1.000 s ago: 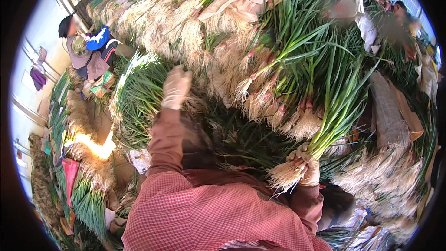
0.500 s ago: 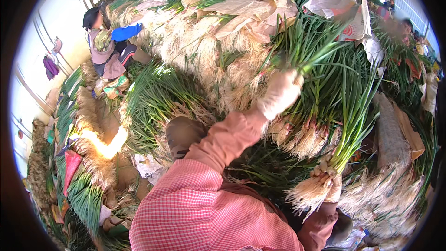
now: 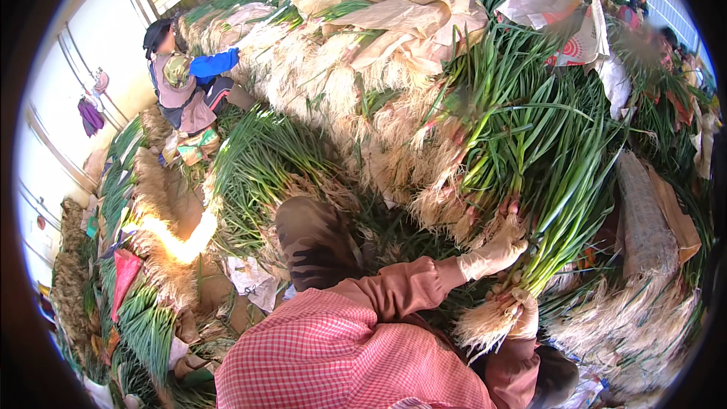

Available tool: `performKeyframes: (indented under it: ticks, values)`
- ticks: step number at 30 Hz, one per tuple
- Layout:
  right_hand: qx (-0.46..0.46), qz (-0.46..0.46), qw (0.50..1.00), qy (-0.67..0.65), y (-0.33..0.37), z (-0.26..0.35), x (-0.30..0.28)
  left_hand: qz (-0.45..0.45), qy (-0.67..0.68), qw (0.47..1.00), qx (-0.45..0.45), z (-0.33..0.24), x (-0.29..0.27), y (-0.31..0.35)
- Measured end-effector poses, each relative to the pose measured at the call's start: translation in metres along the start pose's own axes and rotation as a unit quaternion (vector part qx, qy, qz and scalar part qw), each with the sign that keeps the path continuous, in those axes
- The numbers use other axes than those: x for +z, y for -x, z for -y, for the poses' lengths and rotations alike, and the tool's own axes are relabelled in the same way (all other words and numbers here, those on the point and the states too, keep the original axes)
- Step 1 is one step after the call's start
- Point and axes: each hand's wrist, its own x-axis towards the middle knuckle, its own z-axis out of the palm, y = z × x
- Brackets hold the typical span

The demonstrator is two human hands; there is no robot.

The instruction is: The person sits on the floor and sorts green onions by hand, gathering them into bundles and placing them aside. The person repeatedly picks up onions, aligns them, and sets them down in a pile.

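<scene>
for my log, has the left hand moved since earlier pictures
Yes, the left hand has moved right and down the view, judged against the tan paper sheet.

Head-worn fisheye view, facing down and forward; checked garment close below, onion pile beyond.

Right hand gripping green onions, left hand just beside, pink checked garment
</scene>
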Motion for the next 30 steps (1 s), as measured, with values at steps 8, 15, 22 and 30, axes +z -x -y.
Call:
performKeyframes:
  ticks: [8, 15, 22, 30]
  values:
    - [0.019, 0.061, 0.991, -0.118, 0.017, 0.002, -0.007, 0.156, 0.569, 0.668, -0.453, 0.006, 0.024, 0.006]
    - [-0.047, 0.060, 0.995, -0.059, 0.033, 0.044, -0.057, 0.659, -0.125, 0.738, -0.069, -0.009, -0.040, -0.019]
    - [-0.049, 0.039, 0.976, -0.209, -0.004, 0.033, -0.004, 0.047, -0.508, 0.859, 0.044, 0.094, -0.073, -0.149]
    - [-0.078, 0.087, 0.988, -0.102, 0.004, 0.031, 0.020, 0.051, -0.019, 0.978, -0.200, 0.006, -0.100, -0.148]
